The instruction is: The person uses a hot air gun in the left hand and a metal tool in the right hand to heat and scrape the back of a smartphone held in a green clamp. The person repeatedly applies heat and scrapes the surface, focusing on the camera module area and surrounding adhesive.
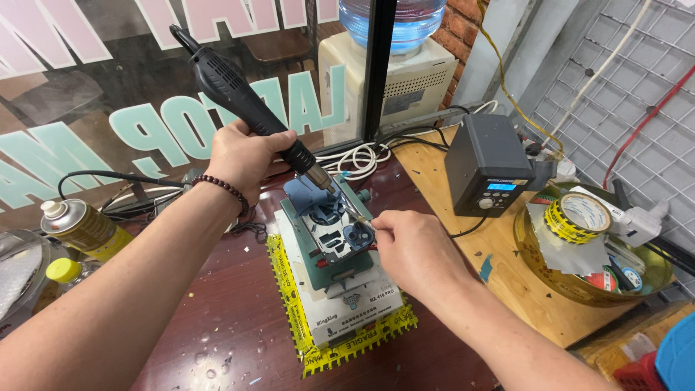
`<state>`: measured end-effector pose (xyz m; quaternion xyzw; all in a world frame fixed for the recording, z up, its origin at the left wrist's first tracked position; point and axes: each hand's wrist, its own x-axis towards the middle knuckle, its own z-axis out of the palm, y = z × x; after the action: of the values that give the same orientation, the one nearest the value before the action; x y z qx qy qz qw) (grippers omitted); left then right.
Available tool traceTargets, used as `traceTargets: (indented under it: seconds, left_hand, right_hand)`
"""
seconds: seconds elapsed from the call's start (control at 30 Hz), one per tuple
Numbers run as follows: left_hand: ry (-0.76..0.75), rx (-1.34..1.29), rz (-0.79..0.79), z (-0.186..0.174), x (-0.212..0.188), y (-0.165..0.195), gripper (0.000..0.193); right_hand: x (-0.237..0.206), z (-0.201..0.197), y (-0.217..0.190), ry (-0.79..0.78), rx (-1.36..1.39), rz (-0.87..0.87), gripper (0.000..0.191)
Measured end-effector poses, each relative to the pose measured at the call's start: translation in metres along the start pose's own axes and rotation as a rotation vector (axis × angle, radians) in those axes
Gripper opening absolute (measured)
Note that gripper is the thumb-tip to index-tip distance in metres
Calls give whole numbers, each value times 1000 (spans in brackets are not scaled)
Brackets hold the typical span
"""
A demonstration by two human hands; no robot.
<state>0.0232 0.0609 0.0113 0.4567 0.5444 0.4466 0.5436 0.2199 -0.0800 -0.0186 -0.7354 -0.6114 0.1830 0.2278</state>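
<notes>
Two bare hands work over a green metal clamp fixture (pixel 329 246) at the centre of the dark red-brown table (pixel 217 333) in the head view. The left hand (pixel 242 156), at about ten o'clock from the fixture, has its fingers wrapped tight around the black ribbed plastic hot-air handpiece (pixel 239 94), whose metal nozzle slants down toward four o'clock and ends just above the blue phone frame (pixel 329 228) clamped in the fixture. The right hand (pixel 409 246), at three o'clock from the frame, pinches thin metal tweezers (pixel 356 216) between thumb and fingertips, tips touching the frame's upper right corner. The fixture stands on a white box (pixel 355 308) edged with yellow tape. At two o'clock sits a dark grey station box with a small blue display (pixel 486 165); at three o'clock, a yellow translucent bowl (pixel 579 293) holds tape rolls. A yellow spray can (pixel 83 228) lies at nine o'clock.
</notes>
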Motion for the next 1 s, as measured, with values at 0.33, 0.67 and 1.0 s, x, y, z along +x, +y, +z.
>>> traceTargets:
  seconds: [0.33,0.67,1.0]
  left_hand:
    - [19,68,-8,2,0,0,24]
    - [11,49,28,4,11,-10,23]
    - [14,-59,2,14,5,-9,25]
  right_hand:
    - [2,15,-8,28,-115,-64,19]
    - [8,31,5,112,-26,-190,19]
    - [26,25,24,77,504,170,24]
